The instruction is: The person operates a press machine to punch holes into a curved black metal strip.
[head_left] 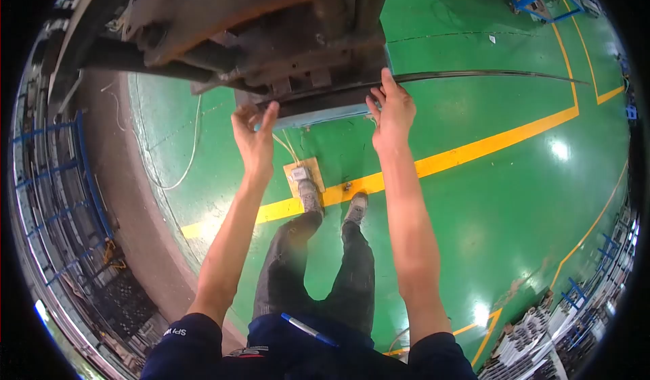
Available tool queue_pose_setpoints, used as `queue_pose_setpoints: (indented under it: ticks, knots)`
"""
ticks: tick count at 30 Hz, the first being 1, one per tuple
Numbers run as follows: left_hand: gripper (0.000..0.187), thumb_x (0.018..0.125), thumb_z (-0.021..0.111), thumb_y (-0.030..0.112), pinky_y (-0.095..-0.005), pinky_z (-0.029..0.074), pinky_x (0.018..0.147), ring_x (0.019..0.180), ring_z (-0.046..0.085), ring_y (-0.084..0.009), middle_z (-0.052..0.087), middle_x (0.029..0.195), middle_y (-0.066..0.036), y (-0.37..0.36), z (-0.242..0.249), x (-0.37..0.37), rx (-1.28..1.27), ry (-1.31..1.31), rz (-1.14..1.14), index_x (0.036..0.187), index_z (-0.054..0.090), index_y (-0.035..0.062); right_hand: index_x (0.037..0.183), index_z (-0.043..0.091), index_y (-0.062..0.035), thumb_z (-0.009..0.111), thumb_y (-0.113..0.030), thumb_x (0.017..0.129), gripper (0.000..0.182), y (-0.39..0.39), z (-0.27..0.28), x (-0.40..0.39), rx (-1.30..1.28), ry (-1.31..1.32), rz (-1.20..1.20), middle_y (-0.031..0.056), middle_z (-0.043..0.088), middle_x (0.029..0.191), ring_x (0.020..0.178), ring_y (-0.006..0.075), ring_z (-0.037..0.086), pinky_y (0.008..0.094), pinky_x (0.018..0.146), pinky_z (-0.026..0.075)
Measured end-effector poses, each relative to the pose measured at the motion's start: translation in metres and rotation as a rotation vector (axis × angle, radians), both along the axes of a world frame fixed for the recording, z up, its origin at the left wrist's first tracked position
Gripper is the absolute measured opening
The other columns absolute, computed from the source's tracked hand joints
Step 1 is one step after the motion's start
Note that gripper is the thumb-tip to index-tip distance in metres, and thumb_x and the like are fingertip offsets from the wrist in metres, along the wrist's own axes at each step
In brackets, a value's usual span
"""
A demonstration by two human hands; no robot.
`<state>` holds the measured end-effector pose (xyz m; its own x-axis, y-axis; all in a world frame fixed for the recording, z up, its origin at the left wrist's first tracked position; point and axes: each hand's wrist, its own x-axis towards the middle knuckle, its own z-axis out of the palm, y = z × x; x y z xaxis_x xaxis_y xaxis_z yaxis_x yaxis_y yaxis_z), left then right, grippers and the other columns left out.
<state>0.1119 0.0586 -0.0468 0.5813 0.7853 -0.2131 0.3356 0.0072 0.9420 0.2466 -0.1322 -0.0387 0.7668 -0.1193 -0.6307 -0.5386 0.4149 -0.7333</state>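
A long, thin dark strip (487, 73) lies along the front of the machine (298, 48) and sticks out far to the right, bending slightly downward at its tip. My left hand (254, 140) is closed at the strip's left part, thumb raised and fingers curled at the machine's edge. Farther right, my right hand (394, 116) grips the strip between thumb and fingers beside the machine's right corner. Below both hands runs the light blue front edge (325, 117) of the machine bed. The fingertips are partly hidden.
My foot rests on a grey foot pedal (300, 173) on a wooden board (315, 170). A pale hose (193, 153) loops on the floor at left. Racks of long stock (61, 197) stand at left, with more bundled lengths (528, 336) at lower right and blue carts (542, 1) at upper right.
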Motion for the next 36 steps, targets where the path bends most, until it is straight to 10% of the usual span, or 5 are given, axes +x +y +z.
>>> queue_pose_setpoints:
  ticks: [9,13,21,26,36]
  knots:
    - [0.028,0.088,0.070,0.010,-0.0296,0.051,0.080,0.090,0.061,-0.0136,0.066,0.104,-0.007,0.039,-0.019,-0.013,0.186,-0.050,-0.365,0.113,0.060,-0.0002,0.100,0.050,0.0017,0.077,-0.004,0.071,0.040,0.014,-0.011,0.014,0.024,-0.018,-0.079,0.0036,0.057,0.084,0.068,0.0126,0.053,0.0273,0.054,0.046]
    - [0.018,0.079,0.073,0.000,-0.0289,0.050,0.071,0.082,0.062,-0.0178,0.065,0.090,-0.010,0.006,0.021,-0.045,0.551,0.081,-0.678,0.097,0.069,0.0017,0.101,0.048,-0.0034,0.077,-0.005,0.071,0.042,-0.021,-0.016,-0.020,0.007,0.047,-0.042,0.0048,0.052,0.094,0.073,0.0111,0.050,0.0251,0.059,0.039]
    - [0.024,0.072,0.072,-0.001,-0.0392,0.054,0.069,0.082,0.066,-0.0287,0.064,0.092,-0.007,-0.128,-0.011,-0.162,0.557,0.145,-0.656,0.094,0.072,0.0095,0.127,0.028,-0.0010,0.063,0.007,0.085,0.056,-0.102,0.025,-0.143,-0.086,-0.419,-0.084,0.0174,0.051,0.118,0.088,0.0191,0.059,0.0387,0.082,0.058]
    - [0.050,0.076,0.077,0.007,-0.0382,0.052,0.087,0.104,0.062,-0.0317,0.063,0.114,-0.015,-0.190,0.020,-0.148,0.275,0.127,-0.724,0.123,0.059,0.0041,0.135,0.026,-0.0013,0.068,0.004,0.082,0.068,-0.131,0.080,-0.151,-0.400,-0.776,0.092,0.0119,0.060,0.107,0.074,0.0086,0.053,0.0215,0.066,0.043]
    - [0.110,0.075,0.082,0.037,-0.0487,0.038,0.106,0.130,0.046,-0.0360,0.036,0.146,-0.019,-0.185,0.162,-0.084,-0.055,-0.518,-0.715,0.152,0.009,0.0060,0.125,0.046,0.0033,0.081,-0.001,0.072,0.064,-0.145,0.124,-0.115,-0.779,-1.341,0.019,0.0166,0.060,0.109,0.085,0.0240,0.061,0.0325,0.071,0.052]
